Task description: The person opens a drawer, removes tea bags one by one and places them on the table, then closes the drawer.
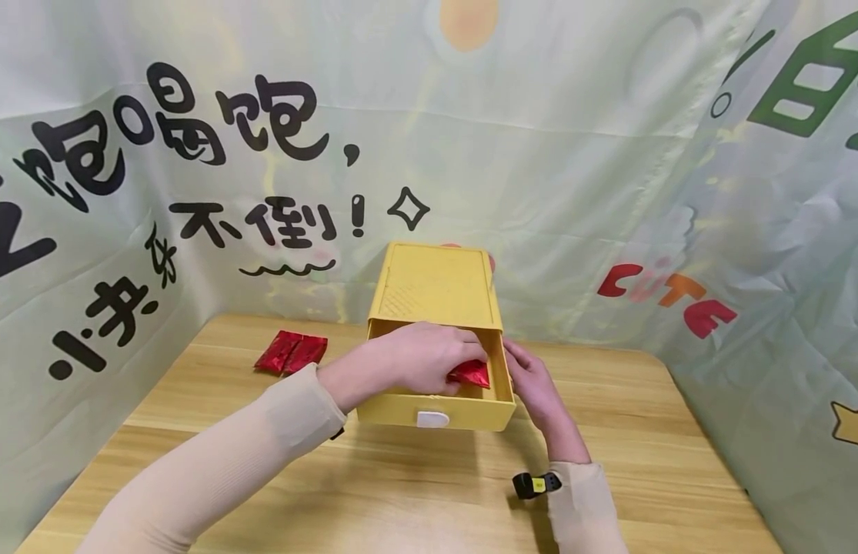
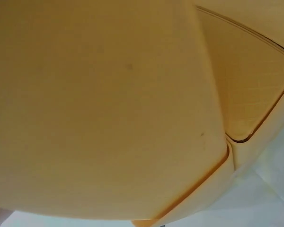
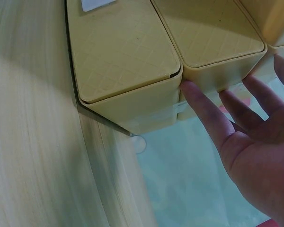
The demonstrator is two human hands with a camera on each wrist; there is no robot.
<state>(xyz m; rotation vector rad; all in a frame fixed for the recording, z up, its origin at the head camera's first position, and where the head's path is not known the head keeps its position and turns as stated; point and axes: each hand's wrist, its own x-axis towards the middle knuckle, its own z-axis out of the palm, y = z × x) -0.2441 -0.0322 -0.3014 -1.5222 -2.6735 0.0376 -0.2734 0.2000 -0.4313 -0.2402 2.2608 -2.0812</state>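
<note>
A yellow drawer cabinet [image 1: 439, 281] stands on the table with its top drawer [image 1: 473, 419] pulled out; a white pull tab [image 1: 432, 419] is on that drawer's front. My left hand [image 1: 425, 358] reaches down into the drawer and grips a small shiny red packet [image 1: 475, 374] with curled fingers. Yellow drawer plastic [image 2: 109, 109] fills most of the left wrist view, hiding the fingers. Along the cabinet's right side lies my right hand [image 1: 535, 385]. Its straight fingers [image 3: 206, 106] touch the cabinet's side wall in the right wrist view.
More red packets [image 1: 290, 352] lie on the wooden table [image 1: 609, 431], left of the cabinet. A printed fabric backdrop [image 1: 553, 192] rises behind the table and along both sides. In the right wrist view, closed drawers [image 3: 125, 47] sit stacked beneath the pulled-out one.
</note>
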